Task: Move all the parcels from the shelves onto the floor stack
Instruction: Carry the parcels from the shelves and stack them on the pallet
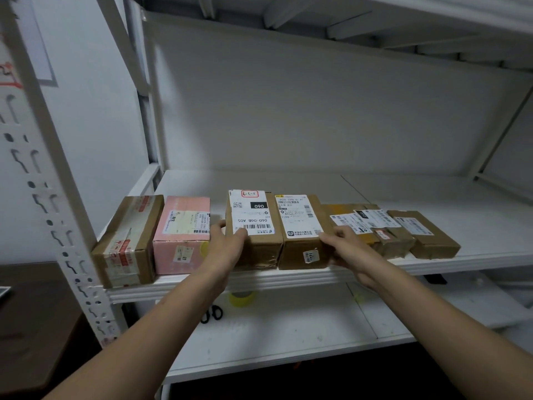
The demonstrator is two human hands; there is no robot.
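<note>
Parcels (294, 255) in one row along the front edge of a white shelf (476, 243). Between the two hands, side by side and touching: a brown box marked 060 (256, 243) and a brown box with a tall white label (298, 223). Left hand (227, 245) clamped on the outer left side of the box marked 060, thumb (243, 233) laid over the top front edge onto the barcode label, fingers (219, 226) curled round the left face. Right hand (350, 248) closed on the outer right side of the box with a tall white label, fingers bent against its upper right edge. Both boxes upright at the shelf front, squeezed together between the two hands; resting on the shelf or just raised, impossible to tell.

Just left of the left hand, close to its fingers, a pink box (181, 235), with a narrow gap to the box marked 060. Further left, at the end of the row beside the perforated post (57, 203), a taped brown box (127, 241).

Just beyond the right hand, partly hidden behind it, a flat yellowish parcel (344, 212). Past that, a small taped parcel (395, 241) with white labels, then a flat brown parcel (432, 238) at the far right end. All three lower than the gripped pair.

Below the grip, on the lower shelf (288, 342), a roll of yellow tape (242, 300) and black scissors (212, 313), seen between the forearms.
</note>
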